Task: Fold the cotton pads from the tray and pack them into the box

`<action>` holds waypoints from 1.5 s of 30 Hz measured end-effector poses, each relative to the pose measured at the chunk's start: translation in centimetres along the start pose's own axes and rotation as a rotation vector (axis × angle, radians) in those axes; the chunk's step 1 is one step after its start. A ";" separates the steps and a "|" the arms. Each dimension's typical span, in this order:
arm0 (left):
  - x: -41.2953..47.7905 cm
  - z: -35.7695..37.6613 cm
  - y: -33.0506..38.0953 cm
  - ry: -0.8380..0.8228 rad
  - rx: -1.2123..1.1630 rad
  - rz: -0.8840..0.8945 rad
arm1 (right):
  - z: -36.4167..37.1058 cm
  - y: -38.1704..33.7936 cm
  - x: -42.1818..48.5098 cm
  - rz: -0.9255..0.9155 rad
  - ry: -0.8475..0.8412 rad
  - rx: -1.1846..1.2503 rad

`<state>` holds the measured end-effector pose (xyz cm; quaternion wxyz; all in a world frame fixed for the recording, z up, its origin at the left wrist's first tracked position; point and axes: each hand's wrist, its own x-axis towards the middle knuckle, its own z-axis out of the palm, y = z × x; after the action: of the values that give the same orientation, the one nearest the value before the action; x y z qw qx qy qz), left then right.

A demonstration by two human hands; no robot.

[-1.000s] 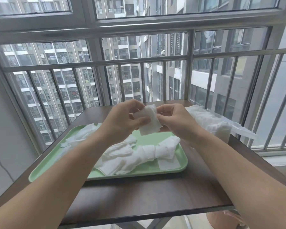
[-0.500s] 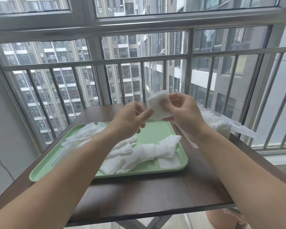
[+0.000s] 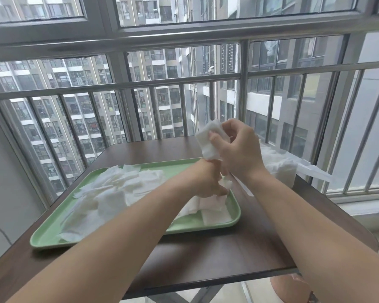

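Table [image 3: 206,254]: under the tray.
Tray [image 3: 53,239]: green, the landmark.
Box [image 3: 282,171]: just right of the tray's far corner, partly filled.
Loose pads [image 3: 118,193]: heaped on the tray's left and middle.
Right hand [image 3: 239,154]: now alone, it pinches the folded pad [image 3: 210,141] above the tray's far right corner.
Left hand [image 3: 206,182]: has let go and dropped to the tray's right end, fingers closing on a next pad [image 3: 224,186].
Meaning: the fold looks done, so boxing comes next.

The right hand [image 3: 239,149] is held high, its thumb and curled fingers pinching a folded cotton pad [image 3: 208,138] at its 10 o'clock. The left hand [image 3: 206,182] sits lower, at the right hand's 7 o'clock, fingers curled downward around a loose pad [image 3: 227,185]. Both forearms are bare.
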<state>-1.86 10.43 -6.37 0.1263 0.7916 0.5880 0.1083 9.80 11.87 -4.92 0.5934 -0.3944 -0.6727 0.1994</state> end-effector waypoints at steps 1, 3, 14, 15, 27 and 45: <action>0.1 0.1 0.1 0.009 -0.011 0.008 | 0.0 0.0 0.0 0.001 0.000 0.000; 0.2 0.3 0.4 0.010 -0.024 0.009 | 0.0 0.1 0.1 -0.002 0.001 -0.008; -1.9 -2.4 -2.9 0.230 -0.261 -0.005 | -0.3 -0.1 0.1 0.053 0.005 0.047; -2.4 -2.8 -3.4 0.281 -0.275 -0.006 | -0.4 0.0 0.2 0.051 0.014 0.038; -5.6 -5.0 -4.0 0.598 -0.540 0.168 | 0.8 -0.2 -0.5 0.048 -0.281 0.208; -4.7 -4.6 -4.4 0.746 -0.373 -0.008 | 0.3 -0.6 -0.5 0.164 -0.389 0.421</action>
<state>-8.71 7.47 -3.56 0.0462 0.6594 0.5666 0.4919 9.37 11.16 -4.91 0.5039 -0.2699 -0.6836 0.4538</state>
